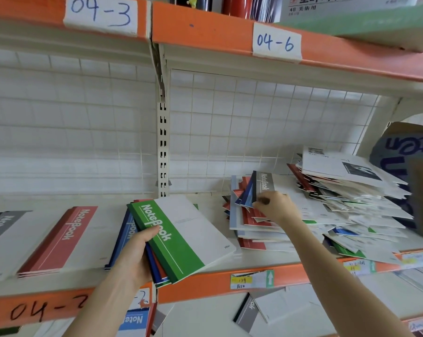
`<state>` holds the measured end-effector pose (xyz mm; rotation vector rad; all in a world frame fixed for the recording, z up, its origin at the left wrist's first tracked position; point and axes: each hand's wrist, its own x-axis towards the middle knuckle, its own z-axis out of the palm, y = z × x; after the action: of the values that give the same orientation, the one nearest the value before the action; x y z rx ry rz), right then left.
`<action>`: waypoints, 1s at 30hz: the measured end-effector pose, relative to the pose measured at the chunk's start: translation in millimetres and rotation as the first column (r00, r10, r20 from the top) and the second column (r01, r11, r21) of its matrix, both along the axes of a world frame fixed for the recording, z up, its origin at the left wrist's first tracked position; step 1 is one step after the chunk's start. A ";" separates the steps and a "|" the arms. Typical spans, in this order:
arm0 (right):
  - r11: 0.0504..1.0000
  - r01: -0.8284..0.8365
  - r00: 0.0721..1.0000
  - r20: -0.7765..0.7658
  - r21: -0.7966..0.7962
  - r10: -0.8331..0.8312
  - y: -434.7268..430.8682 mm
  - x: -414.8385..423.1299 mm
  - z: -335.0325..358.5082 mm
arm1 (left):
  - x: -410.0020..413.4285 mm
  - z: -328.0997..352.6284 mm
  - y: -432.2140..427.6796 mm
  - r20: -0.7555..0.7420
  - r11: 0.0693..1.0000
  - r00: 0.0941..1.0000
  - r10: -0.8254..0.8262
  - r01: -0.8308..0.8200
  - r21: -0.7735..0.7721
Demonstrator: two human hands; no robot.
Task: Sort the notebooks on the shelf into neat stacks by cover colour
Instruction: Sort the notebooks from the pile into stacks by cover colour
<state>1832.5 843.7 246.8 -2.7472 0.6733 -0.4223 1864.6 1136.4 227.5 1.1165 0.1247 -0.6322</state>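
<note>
Notebooks [181,239] in left hand [135,254]; right hand [276,206] seemingly pinches grey notebook [264,183]

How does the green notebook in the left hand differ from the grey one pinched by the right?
The green notebook lies face-up atop a bundle gripped by the left hand; the grey notebook tilts up from the loose pile, pinched by the right hand. Green shows its whole cover; grey shows only its coloured band. Both bear white NoteBook lettering.

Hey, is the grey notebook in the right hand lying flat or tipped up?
Tipped up. The grey notebook stands steeply above the loose pile, and the right hand pinches its lower edge.
</note>
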 end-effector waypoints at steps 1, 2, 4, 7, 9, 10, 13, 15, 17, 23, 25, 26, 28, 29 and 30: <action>0.999 0.002 1.000 -0.022 0.032 -0.002 -1.8 2.3 2.8 | 0.3 -0.6 1.1 0.001 1.000 1.000 0.004 -0.004 0.001; 0.998 0.007 0.999 -0.033 0.057 -0.005 -3.5 4.1 5.5 | 0.3 -1.3 1.6 0.001 1.000 1.000 0.006 -0.006 0.002; 0.994 0.027 0.999 -0.027 0.105 -0.024 -5.8 6.6 9.6 | 0.5 -2.6 2.8 0.002 1.000 1.000 0.007 -0.007 0.006; 0.995 0.052 0.998 -0.031 0.088 -0.049 -5.1 7.2 14.7 | 0.2 -3.7 4.0 0.001 1.000 1.000 0.006 -0.006 0.018; 0.998 0.052 0.996 -0.068 0.031 -0.050 -5.1 6.9 16.8 | 0.2 -4.5 4.6 -0.005 1.000 1.000 0.000 0.001 0.028; 0.999 0.053 0.995 -0.086 -0.005 -0.054 -4.6 7.2 17.4 | 0.7 -5.0 5.0 -0.007 0.999 1.000 -0.003 0.003 0.035; 0.983 0.058 0.989 -0.128 -0.171 -0.080 -1.6 11.7 13.8 | 1.5 -5.9 5.1 -0.015 0.998 1.000 -0.002 0.003 0.055; 0.960 0.068 0.986 -0.127 -0.273 -0.106 2.7 13.4 9.6 | 1.1 -5.5 3.6 -0.025 0.999 1.000 -0.007 0.009 0.045; 0.930 0.067 0.989 -0.096 -0.361 -0.109 6.0 10.2 7.5 | 0.0 -4.3 2.9 -0.035 0.999 0.999 -0.015 0.016 0.028; 0.865 -0.084 0.984 0.097 -0.495 0.151 28.4 0.7 -3.0 | 1.7 -5.8 -2.2 -0.023 0.999 0.999 -0.035 0.036 0.033; 0.795 -0.259 0.862 0.240 -0.549 0.447 51.6 -4.9 -9.6 | 2.9 -6.2 -6.8 -0.017 0.999 0.999 -0.044 0.044 0.019; 0.746 -0.368 0.779 0.254 -0.555 0.573 67.0 -10.7 -11.6 | 3.3 -6.0 -9.4 -0.022 0.999 0.999 -0.047 0.047 0.007; 0.643 -0.553 0.642 0.221 -0.530 0.734 94.9 -22.6 -17.5 | 4.5 -4.7 -13.1 -0.050 0.998 0.998 -0.046 0.043 -0.055; 0.608 -0.616 0.608 0.189 -0.501 0.771 106.3 -27.7 -20.0 | 5.8 -5.0 -14.5 -0.070 0.996 0.997 -0.035 0.028 -0.088; 0.587 -0.642 0.594 0.165 -0.493 0.788 113.3 -29.7 -25.4 | 6.4 -5.5 -15.1 -0.082 0.994 0.996 -0.026 0.017 -0.106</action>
<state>1802.8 957.0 221.4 -2.8311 -0.7410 -0.8974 1871.0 1121.3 222.0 0.9917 0.1495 -0.6971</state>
